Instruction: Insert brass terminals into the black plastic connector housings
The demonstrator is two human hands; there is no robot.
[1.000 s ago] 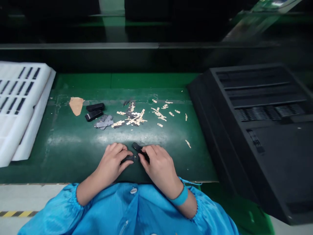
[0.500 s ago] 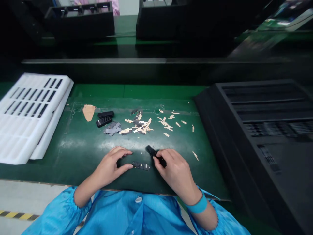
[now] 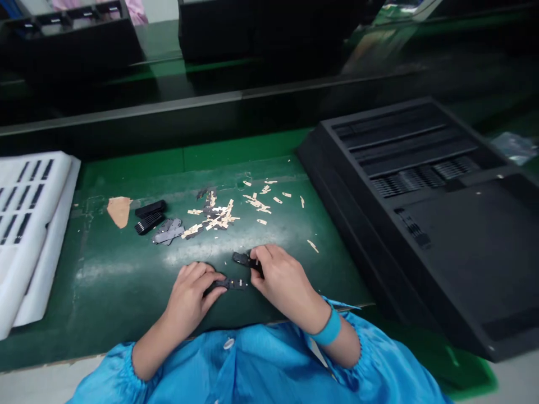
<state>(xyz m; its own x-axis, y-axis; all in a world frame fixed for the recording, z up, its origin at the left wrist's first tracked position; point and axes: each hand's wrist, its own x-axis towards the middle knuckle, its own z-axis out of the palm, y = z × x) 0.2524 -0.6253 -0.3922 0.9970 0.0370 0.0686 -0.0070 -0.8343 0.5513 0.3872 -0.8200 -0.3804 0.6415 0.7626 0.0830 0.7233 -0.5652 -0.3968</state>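
Note:
My left hand [image 3: 194, 295] is closed with thumb and fingers around a narrow dark circuit board [image 3: 233, 284], whose right end sticks out with small light parts on it. In my right hand [image 3: 280, 280] a slim black plastic casing [image 3: 241, 258] is pinched, its rounded tip pointing left, just above the board. The two pieces are apart. Beyond the hands lies a scattered pile of small tan strips [image 3: 219, 219] mixed with dark ones. To its left are grey flat plates [image 3: 169, 231] and black ribbed pieces [image 3: 150, 216].
A white foam tray [image 3: 54, 185] with slotted dark pieces stands at the left. On the right sits a large black tray [image 3: 446, 224] with compartments. A tan paper scrap [image 3: 119, 211] lies on the green mat [image 3: 126, 269]. A dark ledge [image 3: 202, 120] runs along the back.
The left hand has closed on the circuit board and lifted or tilted it. The casing in my right hand has turned flatter. The view has swung to the right.

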